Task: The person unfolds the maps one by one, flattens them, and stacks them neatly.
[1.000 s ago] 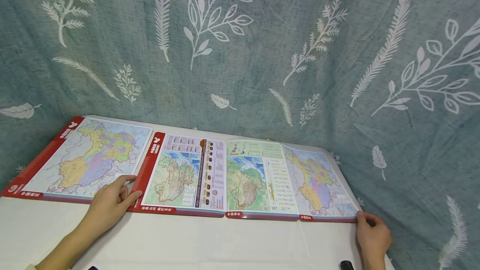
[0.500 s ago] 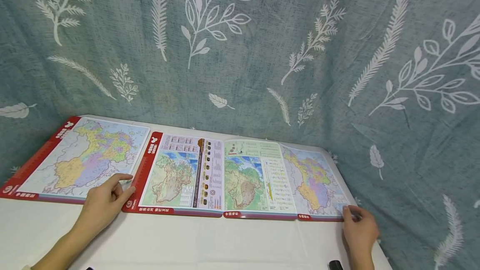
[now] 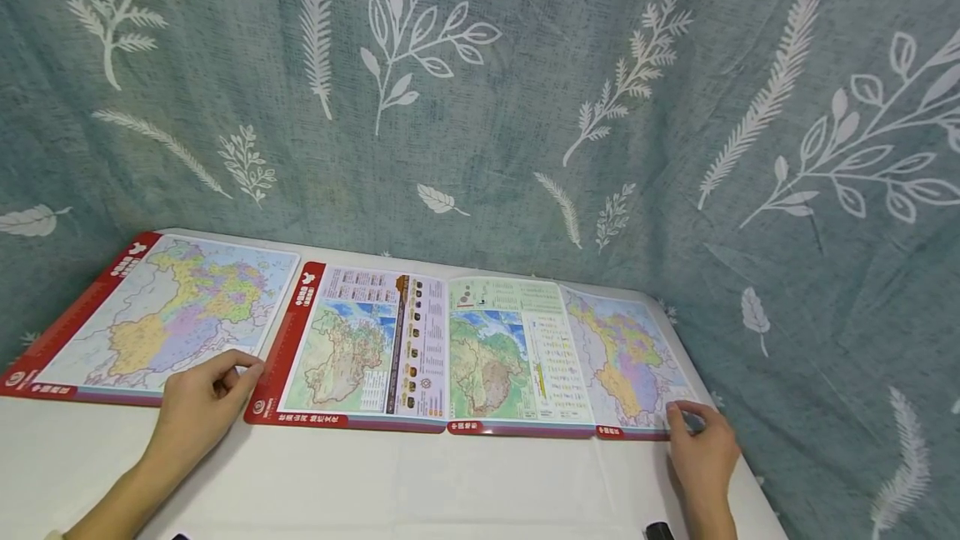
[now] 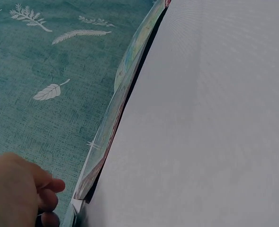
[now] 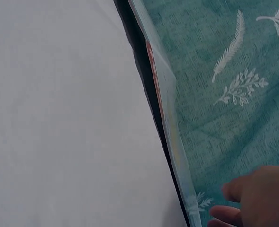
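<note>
A fold-out map board (image 3: pixel 491 357) lies spread on the white table, its several panels joined side by side, a red band on its left end. To its left lies a second map board (image 3: pixel 180 307) with a similar red band. My left hand (image 3: pixel 201 394) is over that board's near right corner, fingers loosely curled, thumb and index tips beside the fold-out's red band. My right hand (image 3: pixel 703 440) is at the near edge of the fold-out's right panel (image 3: pixel 626 365), fingers loosely bent, fingertips right at the edge. It hides that panel's near corner.
Behind the white table (image 3: pixel 450 490) hangs a teal curtain (image 3: pixel 480 148) with white leaf prints. A black cylindrical object (image 3: pixel 660 531) shows at the front edge, and the tip of a dark object (image 3: pixel 180 537) farther left.
My right hand has slid left from the fold-out's near right corner along the near edge. My left hand has drawn slightly back from the red band. The view has shifted a little.
</note>
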`<action>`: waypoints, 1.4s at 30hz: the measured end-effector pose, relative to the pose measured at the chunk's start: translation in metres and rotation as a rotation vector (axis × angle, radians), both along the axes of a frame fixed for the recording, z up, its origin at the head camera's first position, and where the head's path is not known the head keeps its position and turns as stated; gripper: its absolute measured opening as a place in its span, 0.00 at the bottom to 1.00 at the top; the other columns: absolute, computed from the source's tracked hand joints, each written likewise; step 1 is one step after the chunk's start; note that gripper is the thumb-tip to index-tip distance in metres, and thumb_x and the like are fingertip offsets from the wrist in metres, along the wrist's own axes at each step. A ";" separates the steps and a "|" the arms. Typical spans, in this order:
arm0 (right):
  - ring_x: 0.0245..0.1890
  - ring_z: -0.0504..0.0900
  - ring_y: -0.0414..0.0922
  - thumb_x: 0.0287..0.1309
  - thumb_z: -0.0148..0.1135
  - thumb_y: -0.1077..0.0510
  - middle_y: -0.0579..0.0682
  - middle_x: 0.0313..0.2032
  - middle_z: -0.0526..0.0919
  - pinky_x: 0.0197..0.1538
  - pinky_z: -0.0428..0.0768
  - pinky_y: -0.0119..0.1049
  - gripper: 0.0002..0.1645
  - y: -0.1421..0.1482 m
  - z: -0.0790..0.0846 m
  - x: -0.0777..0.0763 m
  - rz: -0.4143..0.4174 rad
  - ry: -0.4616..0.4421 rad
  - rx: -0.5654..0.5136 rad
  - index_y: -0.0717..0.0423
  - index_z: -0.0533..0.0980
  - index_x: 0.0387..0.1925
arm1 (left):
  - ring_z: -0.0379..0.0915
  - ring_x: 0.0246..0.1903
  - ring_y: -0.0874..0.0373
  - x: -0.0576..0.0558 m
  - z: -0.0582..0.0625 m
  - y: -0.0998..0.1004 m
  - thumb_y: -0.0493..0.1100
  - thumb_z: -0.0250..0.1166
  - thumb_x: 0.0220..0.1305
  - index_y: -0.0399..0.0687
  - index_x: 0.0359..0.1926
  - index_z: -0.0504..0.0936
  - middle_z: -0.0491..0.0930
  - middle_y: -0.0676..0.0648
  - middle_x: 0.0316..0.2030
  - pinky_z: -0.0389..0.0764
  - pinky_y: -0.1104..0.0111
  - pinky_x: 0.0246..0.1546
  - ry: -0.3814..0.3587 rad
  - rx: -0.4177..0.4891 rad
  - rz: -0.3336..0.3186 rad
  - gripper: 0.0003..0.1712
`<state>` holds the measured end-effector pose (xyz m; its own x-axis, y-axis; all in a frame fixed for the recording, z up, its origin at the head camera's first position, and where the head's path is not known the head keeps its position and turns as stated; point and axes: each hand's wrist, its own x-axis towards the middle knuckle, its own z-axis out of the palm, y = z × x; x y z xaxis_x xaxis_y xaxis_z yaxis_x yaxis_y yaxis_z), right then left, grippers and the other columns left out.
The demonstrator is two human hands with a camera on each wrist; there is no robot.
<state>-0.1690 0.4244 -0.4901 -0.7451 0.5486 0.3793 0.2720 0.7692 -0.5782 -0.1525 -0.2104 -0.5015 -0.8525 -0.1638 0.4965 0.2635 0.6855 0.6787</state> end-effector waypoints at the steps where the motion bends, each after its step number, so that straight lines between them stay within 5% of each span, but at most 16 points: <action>1: 0.58 0.74 0.72 0.72 0.61 0.58 0.74 0.55 0.79 0.63 0.66 0.67 0.19 -0.003 0.000 0.000 0.008 -0.006 -0.004 0.71 0.80 0.52 | 0.59 0.17 0.69 0.000 0.000 0.000 0.36 0.74 0.64 0.49 0.36 0.88 0.69 0.57 0.16 0.60 0.73 0.20 0.006 0.004 0.000 0.04; 6: 0.65 0.71 0.75 0.71 0.63 0.57 0.75 0.56 0.78 0.68 0.61 0.70 0.18 -0.017 0.001 -0.001 0.056 -0.016 -0.011 0.70 0.80 0.52 | 0.59 0.18 0.69 0.001 0.001 0.000 0.35 0.74 0.64 0.50 0.35 0.88 0.69 0.57 0.16 0.60 0.73 0.20 0.018 0.016 0.004 0.04; 30: 0.59 0.78 0.61 0.67 0.70 0.57 0.64 0.50 0.85 0.60 0.70 0.57 0.11 -0.072 -0.003 -0.012 0.225 0.062 -0.053 0.62 0.84 0.44 | 0.60 0.18 0.70 -0.001 0.002 0.000 0.35 0.74 0.63 0.52 0.35 0.87 0.70 0.57 0.17 0.61 0.75 0.21 0.028 0.010 0.027 0.06; 42: 0.60 0.79 0.61 0.67 0.70 0.59 0.62 0.50 0.85 0.64 0.71 0.57 0.10 -0.097 -0.004 -0.011 0.296 0.074 -0.063 0.62 0.84 0.44 | 0.61 0.18 0.71 -0.001 0.001 -0.001 0.35 0.76 0.60 0.50 0.35 0.88 0.71 0.58 0.17 0.60 0.76 0.22 0.047 0.005 0.045 0.06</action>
